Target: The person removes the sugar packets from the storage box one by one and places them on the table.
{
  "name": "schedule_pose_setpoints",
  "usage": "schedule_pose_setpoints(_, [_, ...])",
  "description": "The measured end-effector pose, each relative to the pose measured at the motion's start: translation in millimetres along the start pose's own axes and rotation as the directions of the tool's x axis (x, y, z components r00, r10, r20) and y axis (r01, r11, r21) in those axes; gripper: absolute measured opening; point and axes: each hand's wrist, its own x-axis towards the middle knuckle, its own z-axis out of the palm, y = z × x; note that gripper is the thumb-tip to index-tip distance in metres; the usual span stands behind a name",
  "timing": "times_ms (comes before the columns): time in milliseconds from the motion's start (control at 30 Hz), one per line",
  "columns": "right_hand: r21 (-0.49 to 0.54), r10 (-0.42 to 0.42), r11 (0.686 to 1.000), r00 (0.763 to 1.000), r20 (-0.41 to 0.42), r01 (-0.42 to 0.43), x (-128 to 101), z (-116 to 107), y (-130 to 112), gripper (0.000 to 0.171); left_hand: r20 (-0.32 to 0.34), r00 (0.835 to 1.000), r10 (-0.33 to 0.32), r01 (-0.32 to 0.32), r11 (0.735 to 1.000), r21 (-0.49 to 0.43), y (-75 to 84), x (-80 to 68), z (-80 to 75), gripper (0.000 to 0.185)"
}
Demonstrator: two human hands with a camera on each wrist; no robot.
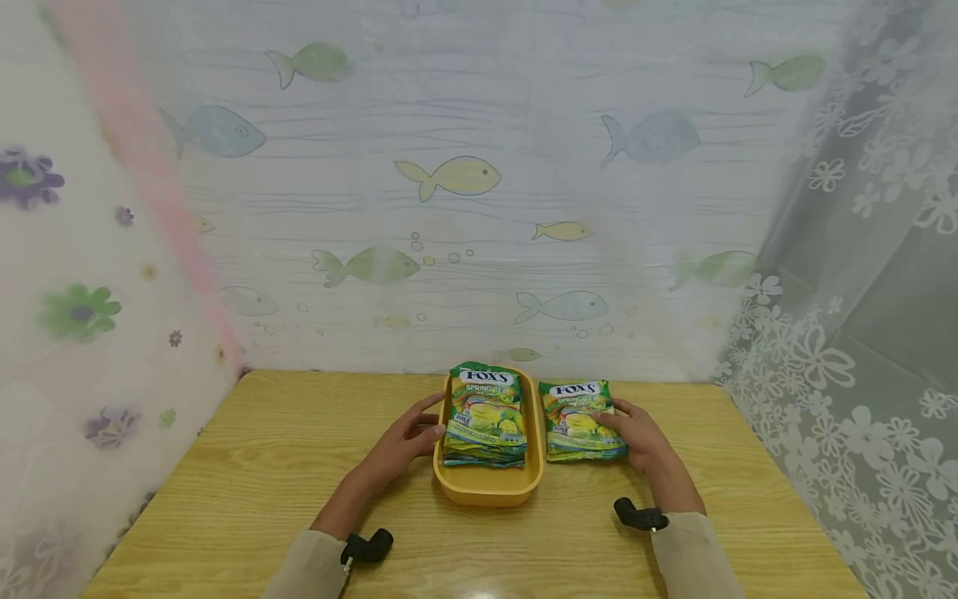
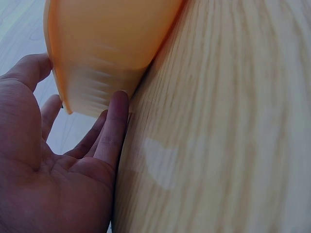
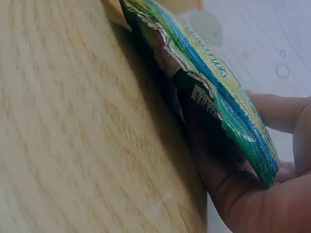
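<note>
A yellow-orange plastic tray (image 1: 490,481) stands on the table, holding a stack of green and yellow Fox's Spring Tea candy bags (image 1: 486,416). At its left side is my left hand (image 1: 404,437). In the left wrist view, the thumb of that hand touches the tray's rim and its extended fingers lie along the tray's outer wall (image 2: 107,43). To the right of the tray, my right hand (image 1: 636,428) grips another candy bag (image 1: 569,426). The right wrist view has the thumb over this bag (image 3: 214,73) and fingers beneath it, with its near edge tilted off the table.
The wood-grain table (image 1: 322,449) spreads around the tray. Behind it hangs a pale curtain (image 1: 464,266) printed with fish. Floral sheets hang at the left (image 1: 82,349) and right (image 1: 823,416). Each wrist wears a small black camera.
</note>
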Motion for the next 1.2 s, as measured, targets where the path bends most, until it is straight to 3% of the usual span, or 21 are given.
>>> schedule_pose_setpoints(533, [-0.061,0.001,0.998,1.000,-0.027,-0.003,-4.4,-3.2,-8.5,0.069,-0.004,1.000,-0.005,0.005,1.000,-0.008,0.6,-0.7,0.9,0.060])
schedule_pose_setpoints(833, [-0.093,-0.025,0.995,1.000,0.017,0.027,-11.5,-11.0,-18.2,0.064,0.001,1.000,0.006,-0.006,1.000,0.000,-0.1,-0.1,-0.1,0.060])
schedule_pose_setpoints(1200, [-0.111,-0.074,0.991,0.997,-0.023,0.071,-22.5,-12.5,-31.4,0.061,-0.008,1.000,-0.009,0.009,1.000,-0.008,-1.7,1.0,0.4,0.061])
